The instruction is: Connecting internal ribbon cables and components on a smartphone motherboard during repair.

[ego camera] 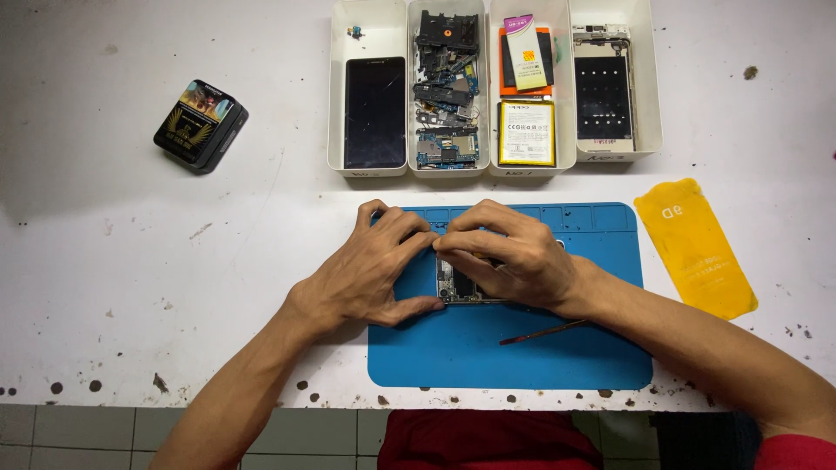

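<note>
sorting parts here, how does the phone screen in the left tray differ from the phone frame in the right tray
The phone screen is a plain dark panel; the phone frame is white-edged with a dark middle dotted with pale spots. The screen lies beside a small blue part in its tray; the frame nearly fills its own. Both lie flat in white trays, clear of both hands.

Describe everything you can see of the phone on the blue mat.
The phone lies flat on the blue mat, opened, with circuit parts and metal frame exposed. Both hands mostly cover it: the left hand grips its left edge, thumb along the bottom, while the right hand presses down from above. Only a narrow strip shows.
</note>
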